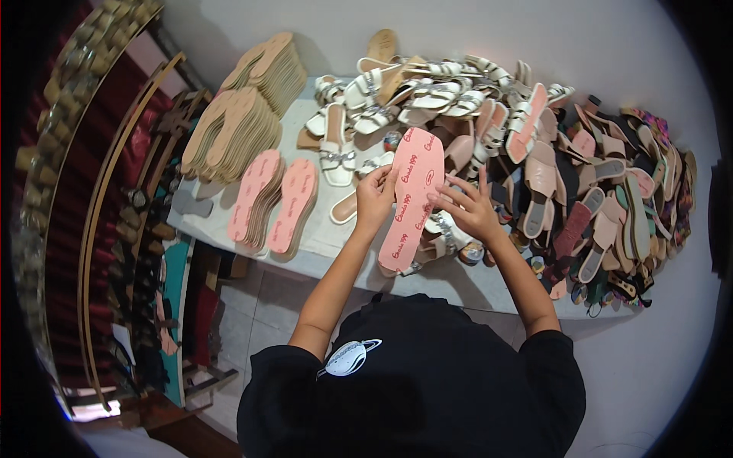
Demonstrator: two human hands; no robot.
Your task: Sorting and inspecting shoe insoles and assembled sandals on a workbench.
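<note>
Crowded grey table [458, 286] against a pale wall, shoe parts all over it. Dead centre, a pink insole [410, 200] is held up off the table, printed side facing the camera, toe end pointing away. It's pinched at its left edge by the left hand [374, 200], fingers curled closed on it, while the right hand [469, 208] is kept half open with fingertips spread against the right edge, so it looks steadied rather than clamped, probably so the face can be looked over.

Just under it a sandal [435, 243] is lying partly hidden. Two pink insole stacks [276, 202] are set flat to the left, within easy reach, and tan stacks [244, 122] are fanned behind those. White sandals [427, 95] are heaped at the back, and a mixed pile [611, 206] of soles and straps is dumped on the right.
</note>
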